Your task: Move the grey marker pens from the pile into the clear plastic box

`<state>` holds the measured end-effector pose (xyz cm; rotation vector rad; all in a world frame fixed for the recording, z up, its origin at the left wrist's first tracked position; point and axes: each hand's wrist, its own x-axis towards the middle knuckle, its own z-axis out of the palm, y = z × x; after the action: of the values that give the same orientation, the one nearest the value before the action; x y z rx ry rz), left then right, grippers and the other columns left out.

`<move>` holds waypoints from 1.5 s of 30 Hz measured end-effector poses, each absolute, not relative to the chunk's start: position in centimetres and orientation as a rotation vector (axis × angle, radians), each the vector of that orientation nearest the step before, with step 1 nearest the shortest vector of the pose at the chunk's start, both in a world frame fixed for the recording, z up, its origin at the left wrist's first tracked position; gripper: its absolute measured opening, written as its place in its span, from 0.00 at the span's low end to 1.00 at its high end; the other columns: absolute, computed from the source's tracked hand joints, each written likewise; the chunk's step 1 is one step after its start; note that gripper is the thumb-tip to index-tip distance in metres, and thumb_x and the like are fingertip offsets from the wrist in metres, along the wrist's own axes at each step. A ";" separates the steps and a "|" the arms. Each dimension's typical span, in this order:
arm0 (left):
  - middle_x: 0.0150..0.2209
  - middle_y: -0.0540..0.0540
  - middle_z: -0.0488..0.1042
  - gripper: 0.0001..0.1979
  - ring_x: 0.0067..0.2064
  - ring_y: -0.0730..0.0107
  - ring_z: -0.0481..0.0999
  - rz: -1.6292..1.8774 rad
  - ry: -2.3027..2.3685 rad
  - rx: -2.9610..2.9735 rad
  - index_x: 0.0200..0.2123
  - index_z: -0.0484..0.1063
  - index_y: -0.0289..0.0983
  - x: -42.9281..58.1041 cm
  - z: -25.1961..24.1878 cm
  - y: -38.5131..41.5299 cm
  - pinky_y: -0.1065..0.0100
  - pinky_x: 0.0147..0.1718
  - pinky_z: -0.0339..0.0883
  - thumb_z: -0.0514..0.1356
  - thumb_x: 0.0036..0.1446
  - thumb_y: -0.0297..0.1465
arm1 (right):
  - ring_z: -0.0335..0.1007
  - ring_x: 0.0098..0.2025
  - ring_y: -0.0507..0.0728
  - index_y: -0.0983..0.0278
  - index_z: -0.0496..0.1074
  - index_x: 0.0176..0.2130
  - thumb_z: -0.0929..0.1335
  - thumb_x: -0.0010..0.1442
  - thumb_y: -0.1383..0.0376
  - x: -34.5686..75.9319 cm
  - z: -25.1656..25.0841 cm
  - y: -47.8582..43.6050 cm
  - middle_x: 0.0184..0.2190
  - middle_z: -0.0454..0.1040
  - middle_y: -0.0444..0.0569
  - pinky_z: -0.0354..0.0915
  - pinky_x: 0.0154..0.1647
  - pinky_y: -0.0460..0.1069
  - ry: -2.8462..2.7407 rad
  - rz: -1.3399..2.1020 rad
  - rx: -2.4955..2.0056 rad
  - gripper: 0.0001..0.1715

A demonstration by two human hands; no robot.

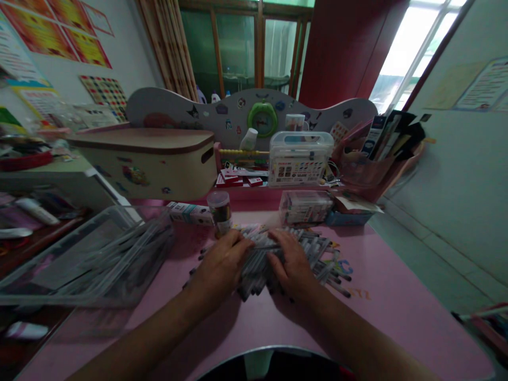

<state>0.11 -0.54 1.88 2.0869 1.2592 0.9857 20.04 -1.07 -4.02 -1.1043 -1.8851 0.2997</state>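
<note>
pink worktop [400, 301], seen from where an onlooker stands in the room: a broad pile of pens [256, 272], pale-barrelled and dark at the ends, lies near its middle beneath two bare hands. left hand [222, 264]: laid over the left part of the pile, fingers bent and close together; whether they pinch any pen cannot be told. right hand [293, 264]: wide, its thumb standing off from the fingers, with pens visible in the gap.

extent of the work: to judge by the layout, the handling of the pile is part-way. between the hands, many pens lie side by side, their dark ends pointing roughly toward the person; this portion appears gathered. outside the hands, the order is looser: ends jut out past the left hand, and beyond the right hand pens fan out at mixed angles, so those seem left to even up. how many are involved cannot be counted.

position of the pens: they lie directly under and between both hands, touching the fingers, and spread farther out on the right side. at the far edge of the pile stands a clear cup [219, 209], just beyond the left hand. well to the left, a clear plastic bin [79, 302] holds slender greyish contents [119, 254], too blurred to identify.
</note>
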 end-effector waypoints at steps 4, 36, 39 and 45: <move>0.35 0.47 0.75 0.10 0.39 0.65 0.74 1.211 1.111 1.454 0.40 0.79 0.41 2.0 1.6 -0.9 0.70 0.40 0.66 0.67 0.52 0.30 | 0.71 0.41 0.60 0.61 0.73 0.43 0.61 0.69 0.66 20.1 -3.5 -0.9 0.37 0.73 0.52 0.68 0.45 0.55 -1.909 0.445 -1.091 0.12; 0.40 0.43 0.81 0.10 0.44 0.61 0.78 1.254 0.897 1.094 0.31 0.73 0.38 4.7 -2.2 -1.9 0.63 0.48 0.70 0.62 0.60 0.39 | 0.48 0.19 0.47 0.65 0.72 0.31 0.71 0.59 0.47 18.0 -3.8 -2.2 0.19 0.59 0.37 0.49 0.21 0.43 -1.142 1.822 -0.738 0.23; 0.38 0.44 0.81 0.12 0.41 0.62 0.79 1.224 0.863 0.958 0.30 0.71 0.39 4.7 -2.5 -1.7 0.63 0.45 0.71 0.61 0.60 0.41 | 0.45 0.17 0.46 0.64 0.68 0.29 0.72 0.57 0.48 17.8 -4.1 -2.5 0.18 0.56 0.36 0.43 0.18 0.43 -1.143 1.864 -0.722 0.23; 0.37 0.45 0.79 0.13 0.42 0.64 0.77 1.274 0.966 1.116 0.29 0.73 0.39 4.0 -1.4 -1.5 0.66 0.46 0.69 0.64 0.57 0.42 | 0.51 0.20 0.47 0.64 0.72 0.42 0.70 0.59 0.44 18.1 -4.2 -2.2 0.22 0.61 0.38 0.48 0.21 0.44 -1.255 1.821 -0.772 0.26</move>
<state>4.03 -1.52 -1.45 1.1157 0.9658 1.2736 18.05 -2.22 -4.20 -0.7725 -1.2552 1.8210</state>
